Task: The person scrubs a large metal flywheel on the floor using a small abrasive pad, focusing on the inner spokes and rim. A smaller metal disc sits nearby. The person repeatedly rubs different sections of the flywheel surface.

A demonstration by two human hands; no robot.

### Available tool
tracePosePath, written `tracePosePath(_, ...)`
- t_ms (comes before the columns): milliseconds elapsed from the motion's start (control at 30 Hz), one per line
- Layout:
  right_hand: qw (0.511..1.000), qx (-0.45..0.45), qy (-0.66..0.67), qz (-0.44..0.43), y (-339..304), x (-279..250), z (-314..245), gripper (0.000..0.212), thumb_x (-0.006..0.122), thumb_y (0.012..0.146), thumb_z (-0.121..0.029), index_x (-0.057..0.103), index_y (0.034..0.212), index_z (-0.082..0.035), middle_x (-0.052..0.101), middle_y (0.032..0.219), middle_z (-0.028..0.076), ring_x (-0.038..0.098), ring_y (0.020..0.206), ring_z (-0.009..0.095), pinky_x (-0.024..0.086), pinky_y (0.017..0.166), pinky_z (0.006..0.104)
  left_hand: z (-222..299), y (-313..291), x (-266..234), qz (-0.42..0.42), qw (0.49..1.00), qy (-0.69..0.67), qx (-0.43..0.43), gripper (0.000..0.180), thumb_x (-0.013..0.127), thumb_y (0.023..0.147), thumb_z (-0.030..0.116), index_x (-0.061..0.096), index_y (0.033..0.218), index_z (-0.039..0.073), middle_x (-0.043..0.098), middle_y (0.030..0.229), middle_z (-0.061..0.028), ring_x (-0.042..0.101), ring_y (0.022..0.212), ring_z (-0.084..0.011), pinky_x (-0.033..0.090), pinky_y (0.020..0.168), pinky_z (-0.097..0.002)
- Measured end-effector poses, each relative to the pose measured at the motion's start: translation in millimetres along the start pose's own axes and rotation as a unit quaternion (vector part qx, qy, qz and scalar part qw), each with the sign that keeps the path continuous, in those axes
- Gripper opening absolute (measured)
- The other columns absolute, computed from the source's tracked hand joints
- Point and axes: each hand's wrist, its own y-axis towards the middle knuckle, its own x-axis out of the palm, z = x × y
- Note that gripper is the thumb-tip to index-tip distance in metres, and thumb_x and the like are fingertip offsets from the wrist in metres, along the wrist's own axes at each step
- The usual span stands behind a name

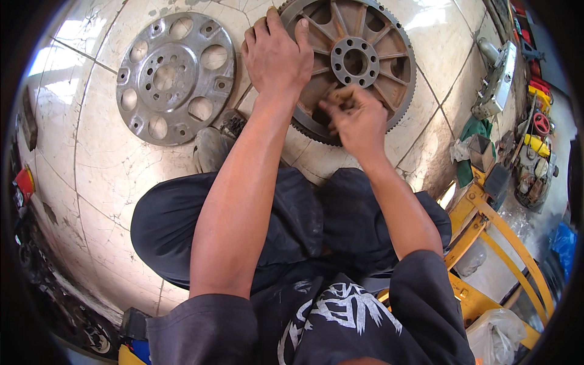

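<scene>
A flywheel [403, 58] with a toothed rim, rusty spokes and a ring of bolt holes round its hub lies on the tiles ahead of me. My left hand [277, 58] grips its left rim, thumb over the face and fingers at the outer side. Over the near part of the flywheel, my right hand [360, 120] is closed with curled fingers; what they hold, if anything, is hidden and slightly blurred. To the left lies a flat round steel plate [182, 109] with large round holes and smaller bolt holes. Neither hand touches that plate.
A grey shoe [211, 151] and a dark, rough-looking piece [232, 124] sit between plate and left forearm. On the right are a yellow metal frame [508, 228], a silvery metal part [496, 82], green cloth [476, 131] and assorted tools. Cracked tiles [100, 201] cover the floor.
</scene>
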Motion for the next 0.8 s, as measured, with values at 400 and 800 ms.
tracePosePath(400, 0.999, -0.009, 0.037, -0.023, 5, -5, 2, 0.016, 0.082, 0.093, -0.008, 0.077, 0.106, -0.001, 0.077, 0.078, 0.006, 0.071, 0.063, 0.009, 0.055, 0.055, 0.0271, 2, 2, -2, 0.002, 1.0, 0.003, -0.013, 0.07, 0.05, 0.107, 0.056, 0.053, 0.151, 0.002, 0.059, 0.147, -0.0226, 0.05, 0.14, -0.0424, 0.04, 0.118, -0.0526)
tracePosePath(800, 0.995, 0.048, 0.078, -0.047, 14, -19, -14, 0.023, 0.078, 0.098, -0.014, 0.074, 0.117, 0.0, 0.075, 0.091, 0.004, 0.072, 0.071, 0.012, 0.06, 0.061, 0.0277, 1, 0, -1, 0.011, 1.0, 0.002, -0.004, 0.068, 0.051, 0.107, 0.055, 0.053, 0.15, 0.002, 0.06, 0.146, -0.0227, 0.051, 0.139, -0.0426, 0.04, 0.118, -0.0529)
